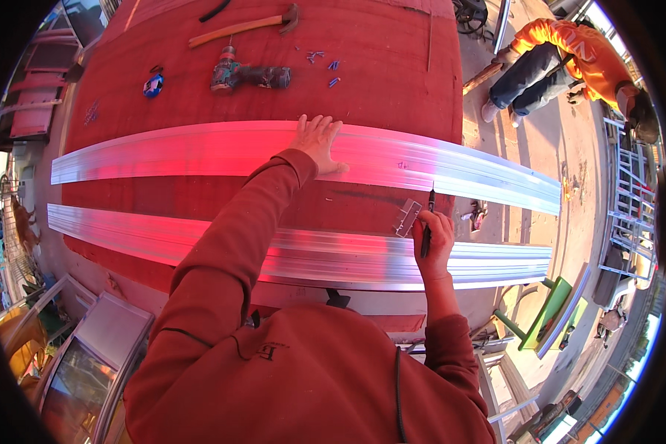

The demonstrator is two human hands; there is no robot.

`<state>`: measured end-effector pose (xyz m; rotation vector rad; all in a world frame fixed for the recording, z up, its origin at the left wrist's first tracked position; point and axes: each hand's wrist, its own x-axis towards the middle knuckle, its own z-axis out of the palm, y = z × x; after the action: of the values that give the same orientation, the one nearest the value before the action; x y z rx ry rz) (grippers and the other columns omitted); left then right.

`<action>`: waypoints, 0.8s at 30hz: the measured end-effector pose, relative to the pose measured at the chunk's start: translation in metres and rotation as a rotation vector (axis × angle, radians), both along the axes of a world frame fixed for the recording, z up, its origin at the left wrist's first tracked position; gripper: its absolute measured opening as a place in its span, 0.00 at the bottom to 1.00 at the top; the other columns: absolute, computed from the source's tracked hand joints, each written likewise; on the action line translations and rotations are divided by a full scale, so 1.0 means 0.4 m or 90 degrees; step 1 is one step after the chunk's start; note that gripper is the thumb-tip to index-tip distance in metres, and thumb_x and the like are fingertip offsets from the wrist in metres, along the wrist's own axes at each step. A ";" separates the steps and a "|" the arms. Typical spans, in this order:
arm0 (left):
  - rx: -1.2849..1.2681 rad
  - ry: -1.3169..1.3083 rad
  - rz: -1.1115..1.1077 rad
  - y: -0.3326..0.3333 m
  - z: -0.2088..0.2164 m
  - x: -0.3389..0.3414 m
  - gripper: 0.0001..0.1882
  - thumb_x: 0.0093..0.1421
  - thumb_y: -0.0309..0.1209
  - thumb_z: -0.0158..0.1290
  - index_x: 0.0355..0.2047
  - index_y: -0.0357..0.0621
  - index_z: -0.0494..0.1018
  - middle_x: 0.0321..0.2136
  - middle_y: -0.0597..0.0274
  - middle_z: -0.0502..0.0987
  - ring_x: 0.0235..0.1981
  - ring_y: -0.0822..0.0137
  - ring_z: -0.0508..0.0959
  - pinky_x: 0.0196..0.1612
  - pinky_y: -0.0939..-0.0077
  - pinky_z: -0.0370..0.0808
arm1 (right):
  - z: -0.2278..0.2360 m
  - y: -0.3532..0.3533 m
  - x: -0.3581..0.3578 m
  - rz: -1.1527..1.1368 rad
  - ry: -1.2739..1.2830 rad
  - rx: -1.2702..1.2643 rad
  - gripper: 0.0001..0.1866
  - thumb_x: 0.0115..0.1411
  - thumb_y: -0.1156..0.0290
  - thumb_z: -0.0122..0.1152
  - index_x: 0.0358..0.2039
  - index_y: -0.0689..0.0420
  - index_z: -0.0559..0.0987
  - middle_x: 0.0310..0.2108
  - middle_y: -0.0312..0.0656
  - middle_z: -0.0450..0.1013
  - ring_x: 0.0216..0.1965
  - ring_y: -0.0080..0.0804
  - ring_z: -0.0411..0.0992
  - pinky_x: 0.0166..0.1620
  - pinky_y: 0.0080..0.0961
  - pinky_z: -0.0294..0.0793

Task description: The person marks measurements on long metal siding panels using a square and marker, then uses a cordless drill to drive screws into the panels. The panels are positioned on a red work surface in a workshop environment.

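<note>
A long ribbed aluminium profile (222, 148) lies across the red table. My left hand (320, 144) rests on it with fingers spread. In my right hand (436, 240) is a black marker pen (431, 207), its tip at the near edge of that profile. Next to my right fingers is a small flat metal piece (407, 217) with short prongs; whether the fingers touch it I cannot tell. Nearer to me lies a second long aluminium profile (311, 255), partly hidden by my left arm.
Beyond the profiles, the red table (148, 44) holds a hammer (244, 26), a cordless drill (248, 76), a blue tape measure (153, 85) and several small fasteners (334, 74). Both profiles overhang its right edge. A person in orange (577, 55) bends at the far right, near a ladder (629, 200).
</note>
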<state>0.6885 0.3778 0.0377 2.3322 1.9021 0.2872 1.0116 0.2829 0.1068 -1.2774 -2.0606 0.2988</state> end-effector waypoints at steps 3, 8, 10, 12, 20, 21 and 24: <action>-0.099 -0.079 -0.048 0.015 -0.007 -0.032 0.54 0.44 0.60 0.69 0.66 0.43 0.64 0.60 0.52 0.69 0.67 0.49 0.63 0.72 0.48 0.51 | -0.023 0.042 0.010 -0.012 -0.015 -0.016 0.12 0.54 0.79 0.70 0.38 0.54 0.80 0.33 0.41 0.76 0.39 0.44 0.75 0.48 0.38 0.69; -0.114 -0.088 -0.060 -0.074 0.005 -0.085 0.56 0.42 0.59 0.71 0.66 0.44 0.64 0.61 0.52 0.68 0.67 0.51 0.63 0.72 0.49 0.52 | -0.048 0.101 -0.005 -0.016 -0.041 -0.056 0.09 0.55 0.76 0.69 0.37 0.53 0.81 0.31 0.39 0.75 0.36 0.41 0.74 0.47 0.37 0.69; -0.116 -0.102 -0.064 -0.115 0.010 -0.097 0.56 0.42 0.58 0.71 0.66 0.44 0.64 0.60 0.52 0.69 0.67 0.51 0.63 0.71 0.49 0.52 | -0.075 0.122 -0.034 0.012 -0.030 -0.065 0.09 0.55 0.76 0.69 0.37 0.53 0.81 0.31 0.39 0.75 0.36 0.41 0.74 0.47 0.38 0.68; -0.118 -0.119 -0.064 -0.143 0.017 -0.109 0.55 0.42 0.59 0.72 0.65 0.45 0.66 0.60 0.52 0.69 0.67 0.50 0.63 0.71 0.49 0.53 | -0.109 0.148 -0.076 0.043 -0.033 -0.064 0.09 0.55 0.75 0.70 0.36 0.52 0.81 0.30 0.39 0.74 0.36 0.41 0.74 0.46 0.39 0.68; 0.039 -0.359 -0.115 -0.078 -0.043 0.008 0.20 0.51 0.33 0.69 0.46 0.50 0.80 0.44 0.64 0.79 0.50 0.57 0.77 0.56 0.57 0.69 | -0.178 0.235 -0.206 0.117 -0.042 -0.079 0.12 0.53 0.74 0.72 0.38 0.52 0.82 0.34 0.42 0.73 0.41 0.47 0.72 0.48 0.42 0.67; 0.052 -0.393 -0.124 -0.072 -0.052 0.021 0.17 0.51 0.30 0.69 0.43 0.51 0.80 0.41 0.66 0.80 0.46 0.59 0.78 0.52 0.59 0.71 | -0.184 0.237 -0.206 0.123 -0.046 -0.087 0.12 0.52 0.74 0.72 0.39 0.51 0.82 0.34 0.42 0.73 0.41 0.47 0.71 0.48 0.43 0.67; 0.090 -0.378 -0.111 -0.059 -0.072 0.035 0.14 0.49 0.28 0.69 0.37 0.52 0.80 0.36 0.70 0.81 0.39 0.62 0.79 0.44 0.63 0.72 | -0.188 0.243 -0.206 0.127 -0.036 -0.105 0.13 0.51 0.73 0.72 0.39 0.51 0.83 0.33 0.41 0.73 0.40 0.47 0.71 0.47 0.43 0.67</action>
<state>0.7023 0.3541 0.0088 2.1366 1.4201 0.9912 0.9293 0.3802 0.0318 -1.1879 -2.2555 0.5382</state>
